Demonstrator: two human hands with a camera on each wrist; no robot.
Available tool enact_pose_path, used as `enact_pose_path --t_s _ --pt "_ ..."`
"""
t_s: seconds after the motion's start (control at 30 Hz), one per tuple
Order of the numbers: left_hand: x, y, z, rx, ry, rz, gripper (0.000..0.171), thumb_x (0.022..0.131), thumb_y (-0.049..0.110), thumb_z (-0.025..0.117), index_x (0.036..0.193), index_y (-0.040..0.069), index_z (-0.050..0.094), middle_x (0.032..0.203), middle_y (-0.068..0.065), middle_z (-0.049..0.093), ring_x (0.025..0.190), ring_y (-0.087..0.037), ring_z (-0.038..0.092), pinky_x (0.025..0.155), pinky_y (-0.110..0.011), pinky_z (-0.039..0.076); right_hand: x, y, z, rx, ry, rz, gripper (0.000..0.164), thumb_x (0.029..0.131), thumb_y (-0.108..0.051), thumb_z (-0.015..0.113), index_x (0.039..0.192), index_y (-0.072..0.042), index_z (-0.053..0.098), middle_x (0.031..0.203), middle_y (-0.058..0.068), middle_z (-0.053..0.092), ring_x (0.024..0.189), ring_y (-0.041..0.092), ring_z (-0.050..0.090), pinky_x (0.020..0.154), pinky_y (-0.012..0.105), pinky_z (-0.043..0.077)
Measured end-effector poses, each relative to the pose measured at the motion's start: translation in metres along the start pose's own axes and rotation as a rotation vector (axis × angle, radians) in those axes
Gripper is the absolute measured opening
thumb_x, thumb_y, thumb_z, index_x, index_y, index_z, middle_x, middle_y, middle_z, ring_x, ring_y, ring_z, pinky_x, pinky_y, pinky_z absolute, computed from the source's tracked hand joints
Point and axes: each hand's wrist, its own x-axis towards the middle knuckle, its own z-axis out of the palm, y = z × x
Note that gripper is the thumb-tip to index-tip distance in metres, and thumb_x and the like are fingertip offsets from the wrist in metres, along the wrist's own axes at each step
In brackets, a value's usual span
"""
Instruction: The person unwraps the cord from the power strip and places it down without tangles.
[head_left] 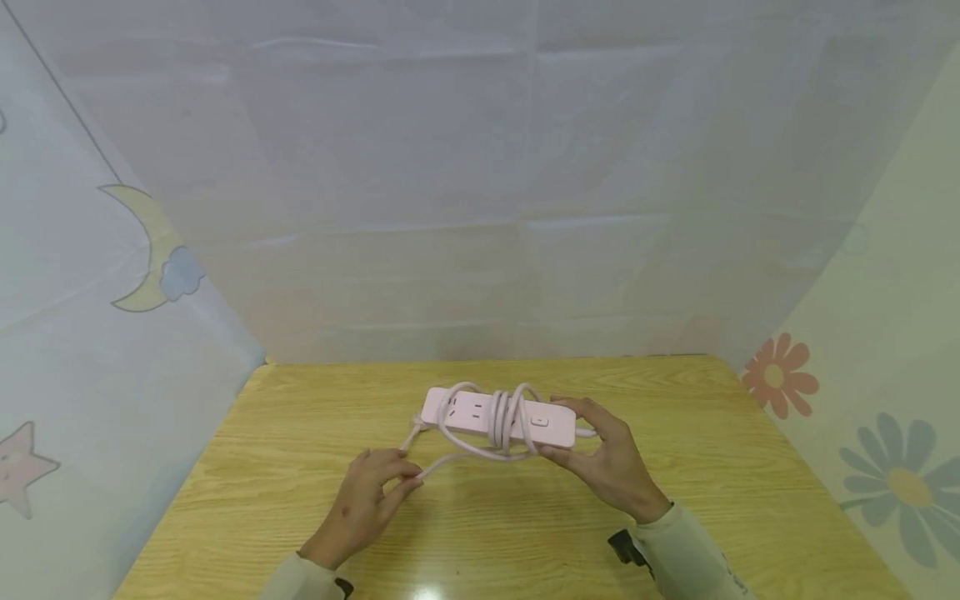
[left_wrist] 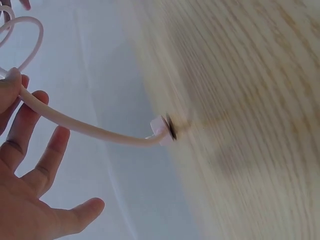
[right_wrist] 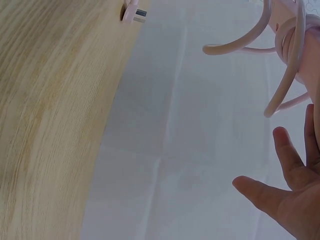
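A pale pink power strip (head_left: 557, 433) is held over the wooden table, its cord (head_left: 502, 421) wound several times around its middle with loose loops hanging off. My right hand (head_left: 611, 462) grips the strip's right end, near the switch, thumb below and fingers above. In the left wrist view, the thumb and fingers of my left hand (left_wrist: 30, 185) pinch the cord between the loops and the plug. The plug (left_wrist: 161, 130) rests on the table at the cord's free end. Its metal prongs (right_wrist: 141, 16) show in the right wrist view.
The wooden table (head_left: 300, 450) lies under both hands. Pale sheets (head_left: 480, 192) hang behind it and at both sides, printed with a moon (head_left: 153, 250) on the left and flowers (head_left: 909, 487) on the right.
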Motion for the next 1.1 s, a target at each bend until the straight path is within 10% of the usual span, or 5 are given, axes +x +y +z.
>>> enact_pose_path --t_s 0.57,0.83,1.1 --pt "0.022 0.004 -0.014 0.055 0.062 -0.040 0.013 0.080 0.003 0.081 0.088 0.011 0.075 0.095 0.000 0.073 0.108 -0.036 0.066 0.095 -0.080 0.032 -0.004 -0.003 0.001 0.032 -0.028 0.003 0.053 0.076 0.003 0.084 0.124 -0.010 0.064 0.125 0.015 0.065 0.119 0.025 0.060 0.102 0.036 0.045" --pt "0.027 0.003 -0.016 0.063 0.083 -0.061 0.012 0.081 0.005 0.081 0.091 0.011 0.076 0.103 -0.007 0.074 0.107 -0.038 0.066 0.098 -0.078 0.030 -0.004 -0.004 0.003 0.047 -0.040 0.015 0.052 0.075 0.002 0.084 0.122 -0.010 0.064 0.126 0.017 0.065 0.117 0.034 0.060 0.095 0.063 0.044" --pt "0.032 0.000 -0.019 0.053 0.094 -0.080 0.011 0.084 0.006 0.079 0.093 0.010 0.077 0.106 -0.010 0.073 0.110 -0.037 0.065 0.099 -0.078 0.028 -0.005 -0.006 0.005 0.055 -0.058 0.035 0.053 0.076 0.001 0.084 0.123 -0.011 0.064 0.127 0.011 0.065 0.118 0.035 0.060 0.095 0.065 0.044"
